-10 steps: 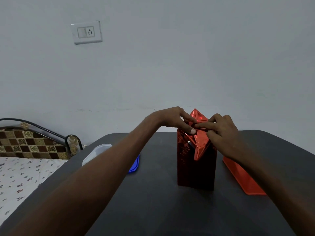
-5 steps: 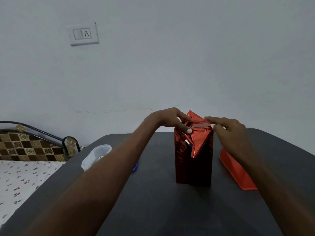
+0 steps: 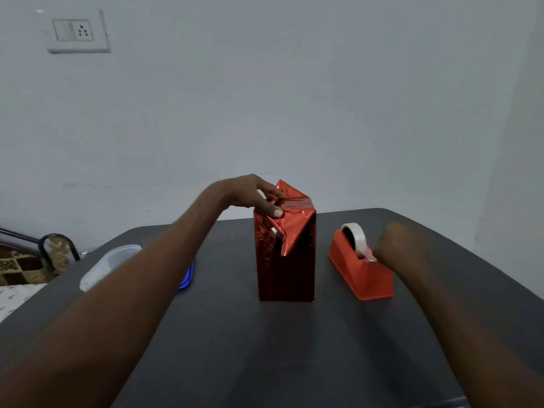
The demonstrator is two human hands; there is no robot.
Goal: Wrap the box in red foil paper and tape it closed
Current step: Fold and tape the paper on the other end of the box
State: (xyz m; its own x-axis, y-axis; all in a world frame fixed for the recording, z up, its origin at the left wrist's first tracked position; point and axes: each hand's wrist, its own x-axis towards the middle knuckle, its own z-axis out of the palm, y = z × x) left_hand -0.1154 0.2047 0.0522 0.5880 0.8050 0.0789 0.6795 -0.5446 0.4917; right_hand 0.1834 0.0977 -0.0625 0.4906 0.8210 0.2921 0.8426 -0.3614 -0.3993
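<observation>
A tall box wrapped in red foil paper (image 3: 285,272) stands upright in the middle of the dark table (image 3: 265,348). Its top folds are loose, and a pointed flap (image 3: 294,231) hangs down the front. My left hand (image 3: 250,192) holds the top folds, thumb on the front edge and fingers on the top. My right hand (image 3: 403,245) is blurred beside the cutter end of an orange tape dispenser (image 3: 362,278), which carries a roll of clear tape (image 3: 357,234). Its fingers cannot be made out.
A clear plastic container (image 3: 109,263) and a blue lid (image 3: 187,278) lie at the table's left, partly behind my left forearm. A bed with a patterned cover (image 3: 17,269) stands beyond the left edge. A pale wall rises close behind the table.
My right hand has left the top of the box and swung right and down to the tape dispenser. My left hand has stayed on the foil folds.
</observation>
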